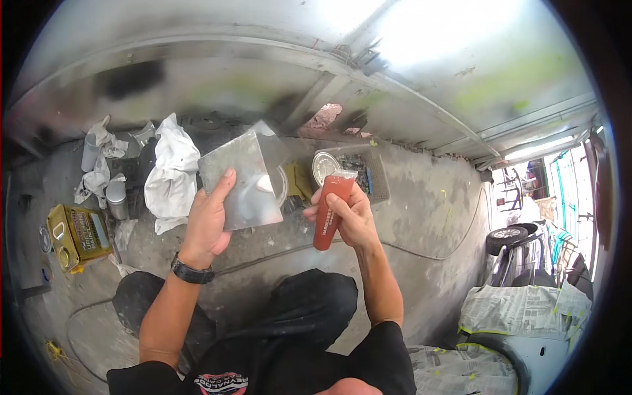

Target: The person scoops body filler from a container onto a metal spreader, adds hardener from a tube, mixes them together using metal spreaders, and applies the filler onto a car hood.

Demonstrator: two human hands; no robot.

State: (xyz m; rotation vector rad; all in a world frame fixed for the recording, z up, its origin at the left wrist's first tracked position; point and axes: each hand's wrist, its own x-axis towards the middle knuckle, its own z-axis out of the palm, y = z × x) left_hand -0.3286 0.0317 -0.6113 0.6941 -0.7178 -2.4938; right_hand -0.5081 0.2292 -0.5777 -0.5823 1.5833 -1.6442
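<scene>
My left hand [209, 220] grips a flat, shiny grey plate [240, 168] by its near left edge, thumb on top. A pale smear or glare shows on the plate's surface. In my right hand [355, 217] is a red-brown hardener tube [334, 204], its clear crimped end pointing up and its lettering facing me. My thumb presses on the tube's upper part. The plate and the tube are apart, both held above the concrete floor. Behind the plate, a round can rim is partly hidden.
A basket [376, 176] with small items and a round metal lid [324, 166] lie ahead. White cloth [170, 174], cups and a yellow metal can [82, 237] are at left. A hose [428, 257] crosses the floor. Newspaper-masked car parts [526, 313] stand at right, near a wheel [508, 238].
</scene>
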